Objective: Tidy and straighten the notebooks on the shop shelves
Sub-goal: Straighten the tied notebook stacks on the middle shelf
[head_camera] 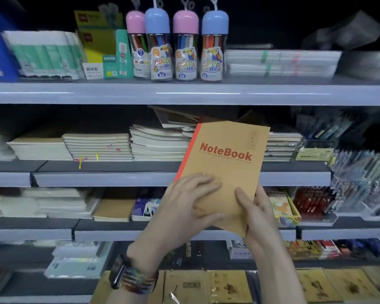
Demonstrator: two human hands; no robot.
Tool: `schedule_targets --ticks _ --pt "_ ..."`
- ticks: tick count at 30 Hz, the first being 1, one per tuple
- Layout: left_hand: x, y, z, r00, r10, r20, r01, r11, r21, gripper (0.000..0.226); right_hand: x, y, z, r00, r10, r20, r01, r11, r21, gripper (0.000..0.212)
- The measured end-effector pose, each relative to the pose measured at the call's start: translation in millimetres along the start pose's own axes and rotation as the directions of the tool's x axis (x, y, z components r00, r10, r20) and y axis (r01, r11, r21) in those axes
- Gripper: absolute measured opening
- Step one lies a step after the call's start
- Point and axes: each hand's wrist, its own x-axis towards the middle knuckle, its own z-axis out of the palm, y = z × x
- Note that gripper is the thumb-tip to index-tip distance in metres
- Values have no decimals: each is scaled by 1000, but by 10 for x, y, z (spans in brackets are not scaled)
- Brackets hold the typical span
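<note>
Kraft notebook [226, 163], both hands [184, 207] gripping

Grey tiered shelves [184, 93] — pale front edges — against a dark back wall [272, 23].
</note>
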Motion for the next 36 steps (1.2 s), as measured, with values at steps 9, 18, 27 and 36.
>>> schedule_targets --ticks 9,18,27,36 --pt "-300 -60 211 871 -483 -92 424 832 -357 67 -395 61 -229 999 28 46 -25 997 -70 32" --pt "-589 -66 47 705 -708 31 531 499 -685 36 -617 144 -261 966 165 197 -150 985 -90 37" --pt "-796 -309 -196 699 -715 25 448 411 -794 30 -582 205 159 962 166 218 -115 966 -232 31" --pt "-1092 -827 -752 757 -650 -68 400 543 -738 25 -463 464 936 963 145 226 -75 953 -294 28"
